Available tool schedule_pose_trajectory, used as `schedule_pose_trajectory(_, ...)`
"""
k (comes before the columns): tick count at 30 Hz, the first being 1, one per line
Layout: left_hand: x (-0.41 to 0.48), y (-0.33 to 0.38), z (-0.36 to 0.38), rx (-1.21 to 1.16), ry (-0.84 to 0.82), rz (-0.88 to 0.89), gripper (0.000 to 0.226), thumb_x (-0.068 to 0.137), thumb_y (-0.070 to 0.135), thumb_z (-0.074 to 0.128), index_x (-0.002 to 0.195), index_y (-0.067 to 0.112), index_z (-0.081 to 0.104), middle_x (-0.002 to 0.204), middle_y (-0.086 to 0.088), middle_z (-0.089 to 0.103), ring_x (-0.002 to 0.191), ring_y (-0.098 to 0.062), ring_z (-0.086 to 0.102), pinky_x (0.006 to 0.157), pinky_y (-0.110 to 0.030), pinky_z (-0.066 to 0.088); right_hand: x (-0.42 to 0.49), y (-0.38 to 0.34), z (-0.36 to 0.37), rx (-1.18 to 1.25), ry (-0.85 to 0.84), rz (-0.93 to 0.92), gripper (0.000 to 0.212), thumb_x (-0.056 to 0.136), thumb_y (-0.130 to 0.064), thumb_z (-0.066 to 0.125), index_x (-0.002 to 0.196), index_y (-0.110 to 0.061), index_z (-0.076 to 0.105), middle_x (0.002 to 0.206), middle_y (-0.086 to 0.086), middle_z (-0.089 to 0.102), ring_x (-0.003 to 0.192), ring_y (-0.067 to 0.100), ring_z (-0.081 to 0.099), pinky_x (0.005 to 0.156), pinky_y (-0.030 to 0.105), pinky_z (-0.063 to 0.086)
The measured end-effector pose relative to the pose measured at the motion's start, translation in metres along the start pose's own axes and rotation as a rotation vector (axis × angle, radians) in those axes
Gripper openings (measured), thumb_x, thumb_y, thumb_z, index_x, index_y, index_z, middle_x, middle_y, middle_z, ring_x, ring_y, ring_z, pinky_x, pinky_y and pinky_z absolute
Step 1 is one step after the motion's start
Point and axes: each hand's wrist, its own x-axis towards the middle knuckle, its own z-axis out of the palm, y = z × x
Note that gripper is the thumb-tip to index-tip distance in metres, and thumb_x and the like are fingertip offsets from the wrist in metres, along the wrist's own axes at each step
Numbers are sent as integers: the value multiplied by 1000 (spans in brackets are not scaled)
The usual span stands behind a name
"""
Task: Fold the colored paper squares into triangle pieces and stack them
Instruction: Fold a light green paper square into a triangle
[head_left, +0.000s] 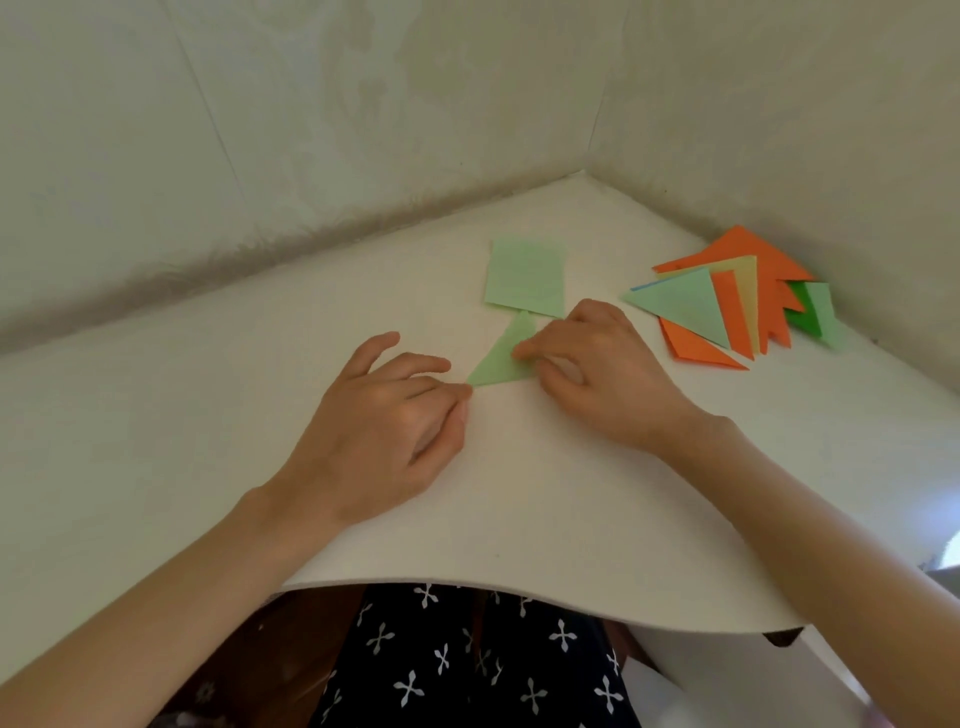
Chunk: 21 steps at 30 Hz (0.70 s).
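Head view, nearest first: dark clothing with a white cross print (467, 665) shows below the front edge of the white table (519, 519), and both bare forearms reach over that edge. The left hand (384, 415) lies knuckles up with its fingers curled, thumb and forefinger meeting on the left corner of a light green triangle (498, 364). The right hand (597, 374) pinches the same piece at its right edge, fingertips on top and thumb tucked below. The triangle lies flat on the table between the two hands. Just beyond the right hand's fingertips lies an unfolded light green square (527, 275). Farther right of that hand, near the wall, sits a loose stack of folded triangles (727, 306), orange, green and pale yellow.
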Motion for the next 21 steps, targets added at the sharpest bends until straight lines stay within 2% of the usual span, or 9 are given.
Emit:
schedule_pose_trajectory(2,1,-3,0,-21,31,-63,34,93,24,43,95,10,73,88,1,74,95,-19,66,98,-35,35,6,-4,5,-34,-60,20,44,84,-41,48,114,-16,67,99,1,65,92,20,46,84,23,25)
schedule_pose_trajectory(4,3,-7,-1,-126,55,-191,35,93,27,42,99,10,72,94,4,72,94,-19,65,91,-29,39,9,-6,12,-3,-72,7,37,83,-32,60,115,-15,66,101,3,59,95,23,44,84,22,26)
schedule_pose_trajectory(6,7,-11,-4,-334,73,-383,32,94,29,45,103,14,71,97,12,69,94,-10,63,85,-21,42,11,-9,12,79,-75,30,26,83,-21,67,109,-14,66,101,3,56,95,20,39,85,23,28)
schedule_pose_trajectory(9,19,-19,-6,-634,92,-626,17,96,15,53,104,20,67,95,15,68,85,0,65,76,-11,45,11,-8,10,180,-36,12,15,80,-15,69,94,-12,64,94,1,56,90,16,37,83,26,32)
schedule_pose_trajectory(12,38,-24,-5,-836,4,-680,15,92,15,59,100,27,63,98,5,69,80,-5,69,74,-22,51,10,-7,13,240,82,-46,8,79,-17,64,82,-11,64,84,-2,58,86,16,41,80,19,34)
schedule_pose_trajectory(14,49,-22,-3,-952,-73,-690,16,89,14,63,98,27,63,94,1,71,79,-8,69,73,-26,54,11,-6,15,244,163,-85,11,82,-19,60,81,-9,64,83,0,62,86,20,47,84,19,34)
schedule_pose_trajectory(16,57,-20,0,-1053,-117,-716,18,87,8,64,98,22,64,82,3,72,75,-8,68,69,-21,55,13,-4,16,222,238,-142,10,84,-17,57,82,-9,63,86,3,66,88,24,52,90,25,35)
schedule_pose_trajectory(18,59,-20,4,-1155,-129,-749,20,87,2,63,99,17,64,74,2,72,71,-8,68,66,-18,54,14,-1,19,154,276,-211,2,86,-14,57,86,-15,59,95,3,68,97,25,52,95,35,37)
schedule_pose_trajectory(21,58,-22,7,-1284,-69,-801,19,85,-4,62,98,11,64,73,0,71,70,-7,66,65,-18,54,13,1,20,70,330,-246,5,87,-13,59,84,-16,62,106,7,67,108,26,50,100,43,36)
